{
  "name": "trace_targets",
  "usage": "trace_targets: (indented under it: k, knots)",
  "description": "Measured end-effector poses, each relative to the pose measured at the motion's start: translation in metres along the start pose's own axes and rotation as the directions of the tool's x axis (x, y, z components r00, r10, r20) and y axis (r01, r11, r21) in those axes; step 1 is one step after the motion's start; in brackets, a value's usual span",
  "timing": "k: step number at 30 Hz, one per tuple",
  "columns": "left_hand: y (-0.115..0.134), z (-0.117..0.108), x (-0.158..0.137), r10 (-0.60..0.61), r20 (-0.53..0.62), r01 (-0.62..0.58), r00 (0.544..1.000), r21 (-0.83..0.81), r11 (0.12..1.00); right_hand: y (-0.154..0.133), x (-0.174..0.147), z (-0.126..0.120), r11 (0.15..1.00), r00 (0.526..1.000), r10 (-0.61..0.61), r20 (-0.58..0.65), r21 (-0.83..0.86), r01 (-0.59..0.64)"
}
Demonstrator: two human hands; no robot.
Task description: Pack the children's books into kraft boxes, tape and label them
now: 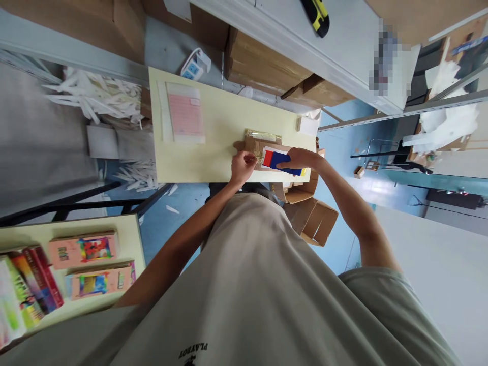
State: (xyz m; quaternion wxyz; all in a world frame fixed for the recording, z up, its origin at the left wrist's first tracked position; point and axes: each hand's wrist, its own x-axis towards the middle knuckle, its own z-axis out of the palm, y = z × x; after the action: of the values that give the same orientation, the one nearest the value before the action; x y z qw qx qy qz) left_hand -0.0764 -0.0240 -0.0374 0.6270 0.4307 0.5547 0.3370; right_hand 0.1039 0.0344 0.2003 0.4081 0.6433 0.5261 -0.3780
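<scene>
A flat packet (282, 160) in red, dark blue and white, with a yellow end, lies slanted over brown cardboard (260, 147) near the front edge of the pale yellow table. My right hand (295, 158) grips it from the right, thumb across its blue face and fingers mostly hidden. At its left end, my left hand (243, 166) is closed in a pinch beside shiny clear film (261, 153); the film seems to be between the fingertips. Behind both hands, glossy yellowish tape (264, 135) covers the far part of the cardboard.
Pink lined sheets (186, 116) in a clear sleeve lie at the table's left. A small white box (307, 125) stands at its right end. Opened cartons (315, 221) sit below right. A yellow-black cutter (319, 18) rests on the shelf above. Boxed books (84, 250) occupy the left side table.
</scene>
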Motion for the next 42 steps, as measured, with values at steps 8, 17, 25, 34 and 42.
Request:
trace_targets:
  k: [8,17,25,34,42]
  knots:
    - [0.001,0.010,0.000,-0.043,-0.129,0.052,0.991,0.072,0.996,0.013,0.039,-0.003,0.989,0.991,-0.126,-0.039,-0.087,0.122]
    - [-0.003,0.027,0.000,0.105,-0.331,-0.011,0.938,0.274,0.962,0.033,0.065,0.000,0.918,0.912,-0.397,-0.101,-0.029,0.397]
    - [0.005,0.038,0.001,0.190,-0.482,0.029,0.855,0.411,0.911,0.064,0.067,-0.006,0.830,0.830,-0.552,-0.080,0.039,0.556]
    - [0.014,0.045,-0.003,0.174,-0.528,0.105,0.831,0.456,0.883,0.239,0.048,0.008,0.938,0.936,-0.348,0.057,0.022,0.347]
    - [0.017,0.044,-0.003,0.157,-0.556,0.169,0.817,0.489,0.856,0.277,0.069,0.024,0.939,0.939,-0.341,0.056,0.077,0.336]
